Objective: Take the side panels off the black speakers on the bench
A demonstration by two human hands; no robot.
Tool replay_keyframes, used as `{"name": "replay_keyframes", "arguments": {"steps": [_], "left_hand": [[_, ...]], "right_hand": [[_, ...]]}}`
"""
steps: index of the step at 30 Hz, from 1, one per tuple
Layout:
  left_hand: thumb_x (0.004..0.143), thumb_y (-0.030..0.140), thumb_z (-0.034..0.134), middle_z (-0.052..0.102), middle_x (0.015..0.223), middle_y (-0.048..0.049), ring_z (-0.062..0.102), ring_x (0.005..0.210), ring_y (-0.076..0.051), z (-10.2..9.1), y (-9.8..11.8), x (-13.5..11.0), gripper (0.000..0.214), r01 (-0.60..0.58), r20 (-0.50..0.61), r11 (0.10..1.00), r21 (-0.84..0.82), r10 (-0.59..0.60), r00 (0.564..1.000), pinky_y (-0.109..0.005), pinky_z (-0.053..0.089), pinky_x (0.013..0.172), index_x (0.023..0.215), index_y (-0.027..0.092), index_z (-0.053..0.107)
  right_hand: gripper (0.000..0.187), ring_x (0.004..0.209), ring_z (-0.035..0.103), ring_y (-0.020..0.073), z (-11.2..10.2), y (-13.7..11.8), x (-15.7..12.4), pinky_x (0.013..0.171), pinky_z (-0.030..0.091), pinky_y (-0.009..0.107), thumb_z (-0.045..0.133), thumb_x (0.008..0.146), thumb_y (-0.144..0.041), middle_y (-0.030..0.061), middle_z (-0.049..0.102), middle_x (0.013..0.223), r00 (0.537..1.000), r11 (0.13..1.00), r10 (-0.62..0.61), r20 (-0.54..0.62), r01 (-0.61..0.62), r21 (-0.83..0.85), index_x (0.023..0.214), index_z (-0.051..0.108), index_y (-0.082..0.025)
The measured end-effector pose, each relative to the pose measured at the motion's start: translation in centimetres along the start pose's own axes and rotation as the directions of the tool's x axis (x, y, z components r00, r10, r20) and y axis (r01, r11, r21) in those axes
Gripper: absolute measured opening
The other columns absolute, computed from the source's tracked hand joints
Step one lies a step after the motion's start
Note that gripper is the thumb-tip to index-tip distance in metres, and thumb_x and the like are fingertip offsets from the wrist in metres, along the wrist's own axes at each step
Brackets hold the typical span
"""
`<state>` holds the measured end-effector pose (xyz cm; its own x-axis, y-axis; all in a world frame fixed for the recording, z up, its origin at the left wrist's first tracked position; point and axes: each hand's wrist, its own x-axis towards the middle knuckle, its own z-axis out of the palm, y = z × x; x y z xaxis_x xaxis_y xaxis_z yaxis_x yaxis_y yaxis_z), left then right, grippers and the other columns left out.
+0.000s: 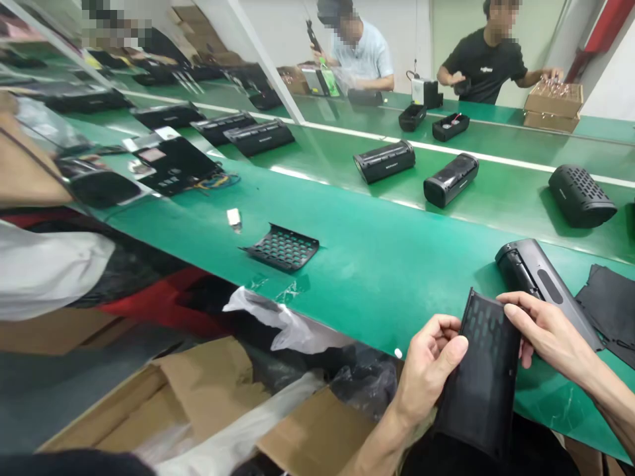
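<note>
Both my hands hold a black perforated speaker grille lined with black fabric, just over the near edge of the green conveyor belt. My left hand grips its left edge, thumb pressed on the top corner. My right hand closes on its upper right edge, fingers laid across the top. Right behind the grille, a black speaker body lies on the belt. Sheets of black fabric sit to its right.
Another bare grille and a small white piece lie mid-belt. Several black speaker bodies sit further along. Cardboard boxes with plastic bags stand below the near edge. Two people work across the belt; a person's sleeve is at left.
</note>
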<state>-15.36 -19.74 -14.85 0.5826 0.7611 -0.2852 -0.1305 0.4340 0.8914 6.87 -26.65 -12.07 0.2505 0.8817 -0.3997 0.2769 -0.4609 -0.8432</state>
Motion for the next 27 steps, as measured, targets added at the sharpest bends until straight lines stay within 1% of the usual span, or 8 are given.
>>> {"name": "replay_keyframes", "arguments": {"steps": [3,6,10,12,13,18,23,27], "left_hand": [[0.083,0.063,0.082,0.076,0.102,-0.0072,0.068,0.086,-0.019,0.3,-1.8,0.2,0.058,0.109,0.062,0.946,-0.307,-0.095,0.994,-0.029,0.050,0.081,0.117,0.017,0.072],[0.086,0.072,0.070,0.080,0.108,-0.0165,0.074,0.104,-0.033,0.9,-3.9,0.6,0.072,0.377,0.347,0.782,-0.497,-0.219,0.912,-0.040,0.053,0.095,0.125,0.010,0.075],[0.084,0.078,0.065,0.080,0.117,-0.0230,0.073,0.116,-0.044,0.7,-5.8,0.7,0.086,0.500,0.541,0.651,-0.571,-0.160,0.826,-0.051,0.053,0.103,0.132,0.006,0.074],[0.088,0.078,0.061,0.080,0.118,-0.0235,0.075,0.112,-0.043,-0.1,-5.9,0.5,0.085,0.494,0.540,0.623,-0.606,-0.135,0.831,-0.048,0.057,0.096,0.130,0.005,0.075],[0.091,0.078,0.059,0.080,0.117,-0.0228,0.077,0.108,-0.042,-0.6,-5.8,0.4,0.083,0.478,0.522,0.608,-0.634,-0.120,0.845,-0.046,0.059,0.090,0.127,0.005,0.076],[0.099,0.076,0.048,0.078,0.127,-0.0201,0.080,0.104,-0.037,-2.1,-5.1,0.7,0.080,0.373,0.415,0.557,-0.742,-0.054,0.908,-0.044,0.063,0.086,0.138,0.010,0.071],[0.102,0.074,0.044,0.081,0.115,-0.0219,0.081,0.097,-0.033,-0.9,-5.3,1.9,0.081,0.232,0.306,0.584,-0.778,0.030,0.952,-0.042,0.061,0.089,0.137,0.006,0.071],[0.098,0.078,0.048,0.082,0.108,-0.0196,0.082,0.090,-0.033,0.3,-6.2,2.5,0.082,0.185,0.237,0.578,-0.795,0.016,0.971,-0.039,0.060,0.082,0.128,0.006,0.074]], "right_hand": [[0.084,0.049,0.070,0.0222,0.8,-0.6,-0.2,0.052,0.055,0.031,0.043,0.100,-0.077,-0.0020,0.068,0.059,0.998,0.996,0.020,0.059,-0.025,0.087,0.151,0.052,-0.010],[0.086,0.051,0.069,0.0218,0.4,-1.0,-0.6,0.055,0.056,0.032,0.041,0.101,-0.078,-0.0026,0.069,0.061,0.997,1.000,0.015,0.073,-0.016,0.004,0.159,0.045,-0.016],[0.080,0.061,0.068,0.0224,-4.5,0.5,0.3,0.064,0.057,0.035,0.053,0.094,-0.078,0.0037,0.079,0.083,0.952,0.976,-0.117,-0.284,0.057,-0.211,0.153,0.056,-0.024],[0.083,0.086,0.074,0.0306,-7.3,2.0,1.3,0.082,0.059,0.042,0.053,0.090,-0.080,0.0103,0.081,0.105,0.855,0.959,-0.119,-0.505,-0.032,-0.281,0.149,0.061,-0.022],[0.087,0.101,0.075,0.0354,-8.2,2.7,1.8,0.090,0.059,0.045,0.053,0.088,-0.081,0.0137,0.080,0.118,0.847,0.953,-0.080,-0.526,-0.089,-0.290,0.150,0.060,-0.020],[0.101,0.136,0.064,0.0382,-7.6,4.2,2.5,0.114,0.050,0.046,0.057,0.084,-0.082,0.0135,0.062,0.156,0.962,0.970,0.080,-0.261,-0.136,-0.203,0.163,0.044,-0.020],[0.121,0.149,0.053,0.0375,-5.9,3.7,1.9,0.117,0.051,0.042,0.063,0.074,-0.085,0.0118,0.045,0.170,0.965,0.980,0.101,-0.241,-0.138,-0.146,0.171,0.028,-0.022],[0.114,0.137,0.065,0.0382,-5.5,3.3,1.1,0.100,0.062,0.040,0.069,0.078,-0.081,0.0112,0.051,0.166,0.964,0.992,0.122,-0.238,-0.123,0.012,0.171,0.030,-0.027]]}}
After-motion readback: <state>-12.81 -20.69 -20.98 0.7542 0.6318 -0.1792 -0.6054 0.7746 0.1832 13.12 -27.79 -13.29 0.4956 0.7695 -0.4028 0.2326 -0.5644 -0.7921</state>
